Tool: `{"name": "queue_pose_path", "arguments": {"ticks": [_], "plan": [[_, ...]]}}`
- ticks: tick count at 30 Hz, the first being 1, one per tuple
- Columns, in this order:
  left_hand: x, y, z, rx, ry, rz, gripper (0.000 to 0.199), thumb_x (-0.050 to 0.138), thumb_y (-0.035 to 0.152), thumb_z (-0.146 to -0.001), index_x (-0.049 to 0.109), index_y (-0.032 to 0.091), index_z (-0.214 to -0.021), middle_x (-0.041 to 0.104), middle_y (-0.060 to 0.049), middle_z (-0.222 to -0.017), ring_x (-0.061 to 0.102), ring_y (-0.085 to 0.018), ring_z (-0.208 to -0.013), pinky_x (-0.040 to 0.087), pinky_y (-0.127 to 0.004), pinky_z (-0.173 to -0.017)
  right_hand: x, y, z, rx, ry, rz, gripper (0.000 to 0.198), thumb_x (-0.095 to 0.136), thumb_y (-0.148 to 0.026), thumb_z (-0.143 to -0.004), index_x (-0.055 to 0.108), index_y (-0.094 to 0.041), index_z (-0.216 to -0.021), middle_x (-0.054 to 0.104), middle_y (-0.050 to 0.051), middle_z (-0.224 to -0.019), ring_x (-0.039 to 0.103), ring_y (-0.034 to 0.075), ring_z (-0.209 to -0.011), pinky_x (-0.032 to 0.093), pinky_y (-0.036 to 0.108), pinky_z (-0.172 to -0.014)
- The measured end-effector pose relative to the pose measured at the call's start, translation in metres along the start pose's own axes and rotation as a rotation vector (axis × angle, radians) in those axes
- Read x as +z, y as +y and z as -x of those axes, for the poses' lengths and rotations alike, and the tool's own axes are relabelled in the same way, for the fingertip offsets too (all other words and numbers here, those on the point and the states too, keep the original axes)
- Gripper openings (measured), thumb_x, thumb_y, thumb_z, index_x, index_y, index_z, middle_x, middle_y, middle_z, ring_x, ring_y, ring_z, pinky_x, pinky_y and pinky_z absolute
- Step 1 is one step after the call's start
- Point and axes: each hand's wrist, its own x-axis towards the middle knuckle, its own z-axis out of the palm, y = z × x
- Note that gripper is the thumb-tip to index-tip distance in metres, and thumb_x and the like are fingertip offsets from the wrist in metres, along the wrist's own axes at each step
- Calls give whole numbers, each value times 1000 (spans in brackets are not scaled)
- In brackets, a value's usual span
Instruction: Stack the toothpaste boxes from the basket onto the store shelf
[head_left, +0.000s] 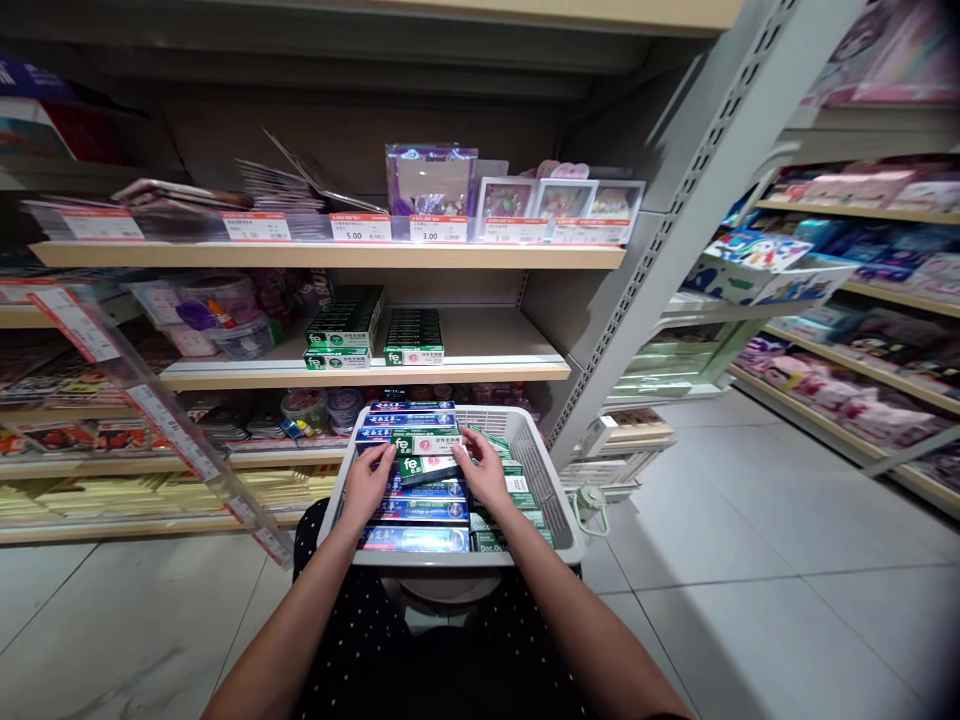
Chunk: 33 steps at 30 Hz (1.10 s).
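Note:
My left hand (pixel 367 484) and my right hand (pixel 484 470) are closed on opposite ends of green and white toothpaste boxes (pixel 428 445). Two such boxes show between the fingers, one above the other, the lower one (pixel 424 468) slightly tilted. Beneath them a light grey plastic basket (pixel 574 545) rests at my lap. Blue toothpaste boxes (pixel 416 539) fill its left side, and more green boxes (pixel 510 521) lie on its right, partly behind my right forearm.
Ahead, the middle shelf (pixel 495 368) bears two groups of green boxes (pixel 346 322), (pixel 414 335) and plastic tubs (pixel 232 315) at left. Above it, the upper shelf (pixel 330 257) holds packets and small boxes. A metal upright (pixel 675 220) stands at right, beside tiled floor (pixel 720 480).

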Motion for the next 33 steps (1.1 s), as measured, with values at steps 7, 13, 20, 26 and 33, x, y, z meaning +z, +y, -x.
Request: {"name": "queue_pose_path", "arguments": {"ticks": [7,13,20,26,33], "plan": [[-1,-1,3,-36,48,205,42,69,46,-77,72,18,-108,70,-10,-116,64,-26,-110,49,-40,-98,-4,-17,10,-108,-24,84,42,60,-39,-87,61,-22,-125,66,9,-113,61,24,-105,49,41,-94],[-2,12,-12,43,-16,308,44,70,47,-75,66,16,-108,70,-11,-109,68,-23,-100,55,-37,-89,-9,-42,-4,-241,-13,233,35,55,-33,-91,62,-23,-124,61,10,-115,59,25,-106,50,42,-94],[-3,56,-93,187,-4,164,37,67,44,-76,62,17,-100,71,-7,-93,68,-21,-91,55,-37,-85,-1,-68,-89,-286,-30,183,43,60,-28,-84,53,-21,-126,62,8,-104,63,20,-89,55,37,-84],[16,70,-132,375,198,-82,29,54,34,-89,63,16,-110,68,-12,-108,67,-25,-96,53,-42,-90,22,-60,-138,-333,17,190,21,55,-25,-86,55,-20,-107,61,8,-102,62,21,-91,55,35,-79],[27,55,-141,422,260,-136,37,52,31,-91,57,20,-126,65,-13,-118,66,-25,-102,52,-42,-92,32,-50,-145,-479,84,319,23,52,-22,-89,54,-20,-112,53,11,-113,56,25,-106,51,41,-92]]}}
